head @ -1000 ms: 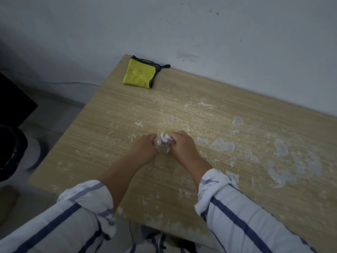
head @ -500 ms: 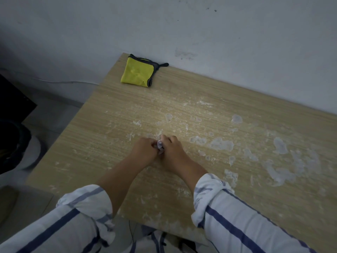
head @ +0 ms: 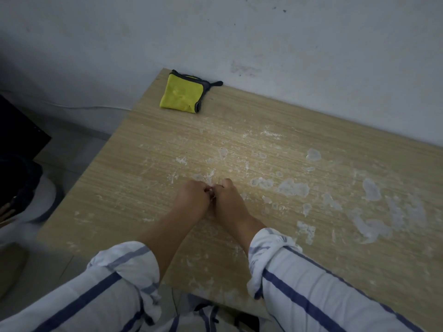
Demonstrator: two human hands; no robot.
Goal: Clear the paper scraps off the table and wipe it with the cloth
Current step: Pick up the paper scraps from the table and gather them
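Note:
My left hand (head: 193, 196) and my right hand (head: 229, 198) are pressed together over the middle of the wooden table (head: 134, 178), both closed around a crumpled wad of paper scraps (head: 212, 190). Only a sliver of the wad shows between the knuckles. A folded yellow cloth (head: 183, 94) with dark trim lies at the table's far left corner by the wall, well away from both hands. Whitish patches and smears (head: 292, 188) are spread across the tabletop, mostly to the right of my hands.
The table stands against a pale wall (head: 263, 44). To its left on the floor are a dark bin (head: 16, 185) and a black object (head: 19, 133). The table's left edge and near edge are close to my arms.
The paper wad, clearly visible between my hands a second ago, has been squeezed smaller and is now almost hidden inside both fists. The hands stayed at the same spot.

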